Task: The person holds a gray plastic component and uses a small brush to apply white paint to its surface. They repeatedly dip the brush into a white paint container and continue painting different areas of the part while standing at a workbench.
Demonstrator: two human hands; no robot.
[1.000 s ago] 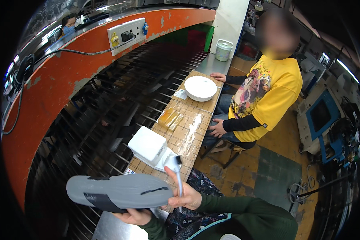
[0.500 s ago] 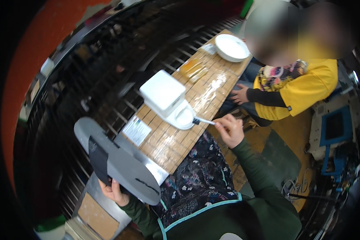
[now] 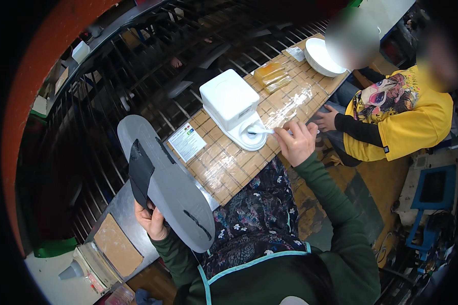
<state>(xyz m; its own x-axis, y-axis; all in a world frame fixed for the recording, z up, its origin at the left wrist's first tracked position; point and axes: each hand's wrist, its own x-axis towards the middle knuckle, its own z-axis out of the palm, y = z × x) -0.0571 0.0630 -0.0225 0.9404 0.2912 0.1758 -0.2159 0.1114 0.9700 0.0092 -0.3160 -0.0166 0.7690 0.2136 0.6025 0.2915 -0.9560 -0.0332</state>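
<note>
My left hand (image 3: 151,222) is closed around the edge of a grey sandal sole (image 3: 175,188), held up tilted at the left of the table. A black strap (image 3: 140,170) sits on the sole, and a dark slit-like mark runs near its lower end. In my right hand (image 3: 298,142) the fingers pinch the handle of a white-handled brush (image 3: 264,131). Its tip reaches into the round cup of a white container with a square tank (image 3: 229,96); the bristles are hidden in the cup.
On the wood-patterned table (image 3: 224,175) lie a printed card (image 3: 187,142) and a yellowish wrapped block (image 3: 272,76). A white bowl (image 3: 323,57) stands at the far end. A seated person in a yellow shirt (image 3: 407,114) is at the right. A metal rack (image 3: 112,152) runs along the left.
My right hand has brought the brush from beyond the cup's rim, where its dark tip showed, into the cup. The sandal stays in my left hand. The whole view has shifted.
</note>
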